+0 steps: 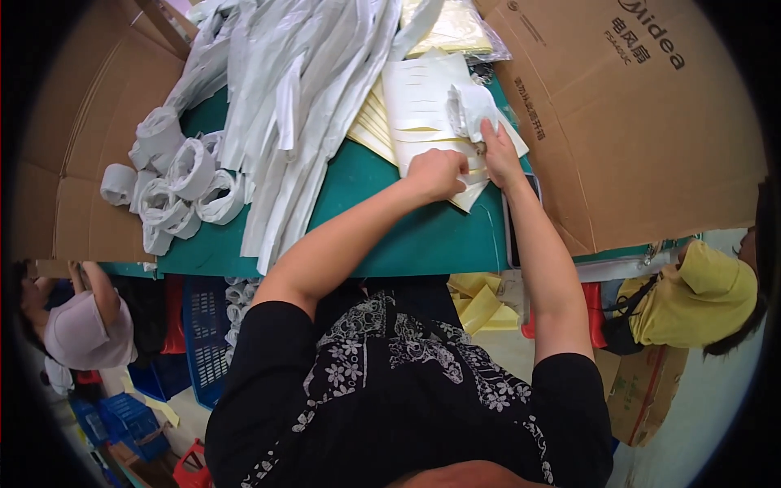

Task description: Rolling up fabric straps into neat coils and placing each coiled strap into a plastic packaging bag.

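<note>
A white paper sheet with slits across it and yellow showing underneath lies on the green tabletop, its lower corner bent. My left hand is closed over the lower part of this sheet, fingers curled down; what they pinch is hidden. To its right, my right hand grips a white coiled strip against the sheet's right side, thumb up along it. More yellow-backed sheets fan out under the slit sheet. Long white strips lie in a heap left of both hands.
Several white coiled rolls are piled on the table's left. Cardboard walls stand on both sides. Plastic-wrapped yellow sheets lie at the back. Below the table edge are a blue basket and yellow paper scraps. People sit on either side.
</note>
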